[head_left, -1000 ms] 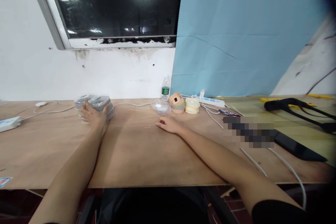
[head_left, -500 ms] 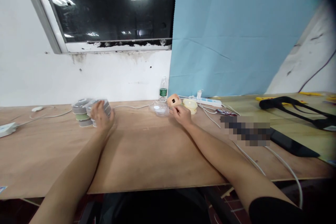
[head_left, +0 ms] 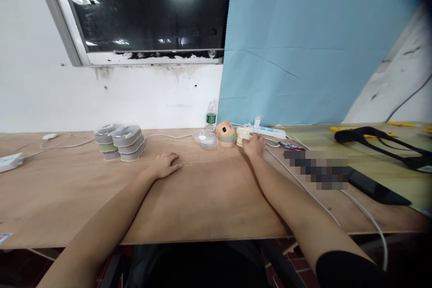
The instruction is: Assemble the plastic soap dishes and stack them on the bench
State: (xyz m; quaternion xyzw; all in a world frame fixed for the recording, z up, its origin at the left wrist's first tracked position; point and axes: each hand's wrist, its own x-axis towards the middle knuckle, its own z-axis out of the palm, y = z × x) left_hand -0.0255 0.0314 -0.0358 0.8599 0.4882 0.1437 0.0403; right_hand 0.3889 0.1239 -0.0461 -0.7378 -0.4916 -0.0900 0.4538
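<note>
So, yellow stack [head_left: 241, 135]: pale, smooth, plastic-looking, round-edged layers; lies at the thumb side of the right hand [head_left: 255, 145], which hides its right part.
Right hand: at yellow stack's front right, fingers bent, thumb against the edge; can't tell whether gripping or only touching.
Left hand [head_left: 165, 165]: well left of yellow stack and nearer the person; palm down, fingers relaxed and apart, holding nothing.
Orange pile [head_left: 225, 135]: just left of yellow stack; rounded, matte, green layer, tilted top piece with dark square.
Clear plastic piece [head_left: 206, 139]: left of yellow stack, past orange pile; see-through, rounded, white patch.
Bottle [head_left: 211, 117]: behind and left of yellow stack; transparent, upright, green label.
Gray stacks [head_left: 130, 142]: well left of yellow stack; two side by side, rounded corners, one green layer.
Power strip [head_left: 272, 132]: behind and right of yellow stack; long, white-and-blue.
Tabletop [head_left: 202, 207]: under yellow stack; brown, wood-like.
Blue sheet [head_left: 276, 31]: behind yellow stack; creased.
</note>
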